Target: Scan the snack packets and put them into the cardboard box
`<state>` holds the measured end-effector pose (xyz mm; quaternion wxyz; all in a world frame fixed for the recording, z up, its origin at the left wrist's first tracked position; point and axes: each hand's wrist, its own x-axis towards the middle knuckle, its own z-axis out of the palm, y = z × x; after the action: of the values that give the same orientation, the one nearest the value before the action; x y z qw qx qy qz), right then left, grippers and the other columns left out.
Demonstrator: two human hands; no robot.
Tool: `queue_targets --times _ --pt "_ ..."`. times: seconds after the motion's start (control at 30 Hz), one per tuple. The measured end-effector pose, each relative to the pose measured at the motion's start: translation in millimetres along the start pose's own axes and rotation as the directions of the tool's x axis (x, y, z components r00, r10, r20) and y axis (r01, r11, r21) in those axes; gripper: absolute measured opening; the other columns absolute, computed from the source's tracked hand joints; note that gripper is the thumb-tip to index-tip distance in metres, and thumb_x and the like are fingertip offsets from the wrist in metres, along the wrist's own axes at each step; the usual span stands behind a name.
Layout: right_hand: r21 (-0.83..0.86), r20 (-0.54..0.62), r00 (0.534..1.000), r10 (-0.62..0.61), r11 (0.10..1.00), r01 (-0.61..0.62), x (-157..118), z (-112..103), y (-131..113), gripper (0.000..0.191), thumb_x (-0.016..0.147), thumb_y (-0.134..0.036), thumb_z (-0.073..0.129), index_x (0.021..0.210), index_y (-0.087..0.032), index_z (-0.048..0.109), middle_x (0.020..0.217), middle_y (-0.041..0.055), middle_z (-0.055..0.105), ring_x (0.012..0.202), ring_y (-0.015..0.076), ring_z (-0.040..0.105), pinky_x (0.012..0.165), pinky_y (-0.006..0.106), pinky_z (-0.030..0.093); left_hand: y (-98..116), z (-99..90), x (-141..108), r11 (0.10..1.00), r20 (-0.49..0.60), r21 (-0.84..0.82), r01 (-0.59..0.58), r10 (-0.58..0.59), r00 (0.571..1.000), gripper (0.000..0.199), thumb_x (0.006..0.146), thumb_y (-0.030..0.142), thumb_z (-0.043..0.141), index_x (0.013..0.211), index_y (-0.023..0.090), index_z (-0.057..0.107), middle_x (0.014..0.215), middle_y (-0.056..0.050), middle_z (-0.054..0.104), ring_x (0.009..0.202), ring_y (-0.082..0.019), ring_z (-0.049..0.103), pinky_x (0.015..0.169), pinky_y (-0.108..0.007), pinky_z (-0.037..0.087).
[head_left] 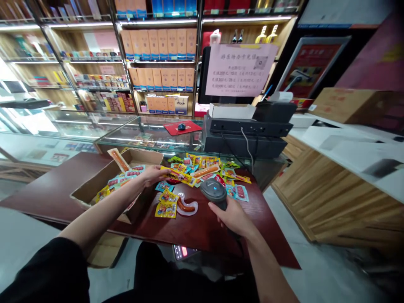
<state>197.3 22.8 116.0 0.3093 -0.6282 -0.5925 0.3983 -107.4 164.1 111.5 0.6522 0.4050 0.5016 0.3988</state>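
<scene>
My left hand (152, 176) pinches one end of a long yellow snack packet (181, 177), held above the dark red table. In my right hand (232, 214) is a black barcode scanner (214, 190), its head pointing towards the packets and a small blue light showing on top. Beneath my left forearm stands an open cardboard box (91, 181) with several snack packets in it and a wrapped sausage (118, 159) leaning on its rim. A curved sausage in clear wrap (187, 206) lies beside yellow packets (166, 207) between my hands.
A heap of small snack packets (205, 161) covers the table's far side. Behind it stand a black cash register unit (246, 143) and a pink notice (240, 69). A glass counter (126, 134) borders the table. A phone (182, 251) shows below the near edge.
</scene>
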Motion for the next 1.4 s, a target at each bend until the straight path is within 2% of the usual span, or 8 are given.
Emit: queue_targets --times 0.27,0.63,0.87,0.97,1.07,1.17,1.3,1.4 --pt "-0.042 0.080 0.994 -0.081 0.996 0.084 3 12 -7 0.024 0.087 -0.041 0.066 0.096 -0.020 0.058 0.050 -0.0050 0.059 0.040 0.0145 0.058 0.039 0.023 0.045 -2 -17.9 -16 0.993 -0.067 -0.106 -0.055 0.048 0.997 0.017 0.071 0.007 0.086 0.071 0.009 0.069 0.086 -0.011 0.076 0.085 -0.019 0.075 0.080 -0.028 0.065" --pt "-0.032 0.091 0.992 -0.082 0.996 0.086 2 13 -10 0.024 0.088 -0.041 0.064 0.096 -0.019 0.057 0.049 -0.0057 0.058 0.040 0.0135 0.057 0.040 0.022 0.044 -5 -24.7 -14 0.994 -0.029 -0.101 -0.030 0.027 0.999 0.011 0.075 0.008 0.082 0.078 0.008 0.072 0.094 -0.014 0.078 0.103 -0.024 0.072 0.091 -0.031 0.061" --pt "-0.046 0.091 0.993 -0.080 0.995 0.084 6 13 -10 0.023 0.086 -0.040 0.066 0.096 -0.019 0.059 0.050 -0.0051 0.059 0.040 0.0142 0.058 0.042 0.023 0.045 -8 -27.1 -8 0.993 -0.030 -0.116 -0.022 0.019 0.999 0.013 0.073 0.008 0.084 0.078 0.008 0.072 0.095 -0.014 0.078 0.101 -0.023 0.073 0.090 -0.031 0.062" --pt "-0.068 0.098 0.992 -0.076 0.994 0.083 10 15 -12 0.023 0.086 -0.040 0.066 0.095 -0.020 0.058 0.051 -0.0043 0.060 0.040 0.0145 0.058 0.041 0.023 0.045 -5 -33.5 -10 0.990 -0.062 -0.139 -0.019 0.010 0.998 0.012 0.074 0.007 0.083 0.080 0.007 0.072 0.095 -0.014 0.078 0.094 -0.021 0.074 0.085 -0.028 0.062" --pt "-0.065 0.118 0.988 -0.100 0.992 0.108 17 19 -16 0.023 0.086 -0.041 0.066 0.093 -0.020 0.057 0.052 -0.0036 0.061 0.041 0.0147 0.059 0.042 0.024 0.045 2 -46.5 -19 0.984 -0.148 -0.172 -0.047 0.021 0.989 0.011 0.075 0.005 0.082 0.080 0.006 0.072 0.093 -0.015 0.078 0.084 -0.018 0.075 0.077 -0.024 0.063" --pt "-0.052 0.162 0.979 -0.121 0.990 0.131 27 28 -20 0.026 0.087 -0.044 0.065 0.095 -0.020 0.057 0.051 -0.0038 0.061 0.041 0.0155 0.059 0.043 0.024 0.045 15 -68.0 -35 0.969 -0.237 -0.214 -0.123 0.071 0.969 0.007 0.077 0.003 0.078 0.080 0.006 0.072 0.092 -0.015 0.077 0.080 -0.017 0.075 0.075 -0.024 0.064" --pt "-0.045 0.197 0.971 -0.139 0.988 0.150 38 43 -28 0.030 0.086 -0.048 0.065 0.095 -0.020 0.058 0.051 -0.0033 0.061 0.040 0.0165 0.059 0.043 0.026 0.045 32 -107.9 -64 0.940 -0.392 -0.250 -0.232 0.120 0.912 0.005 0.081 0.001 0.071 0.082 0.005 0.070 0.087 -0.013 0.077 0.076 -0.016 0.075 0.074 -0.023 0.064" --pt "-0.024 0.223 0.954 -0.201 0.977 0.212 43 53 -37 0.030 0.085 -0.047 0.066 0.096 -0.020 0.062 0.052 -0.0024 0.063 0.041 0.0176 0.060 0.044 0.027 0.046 38 -136.5 -87 0.905 -0.478 -0.281 -0.318 0.155 0.865 0.007 0.083 0.004 0.072 0.087 0.007 0.068 0.088 -0.012 0.076 0.077 -0.017 0.076 0.076 -0.026 0.065"
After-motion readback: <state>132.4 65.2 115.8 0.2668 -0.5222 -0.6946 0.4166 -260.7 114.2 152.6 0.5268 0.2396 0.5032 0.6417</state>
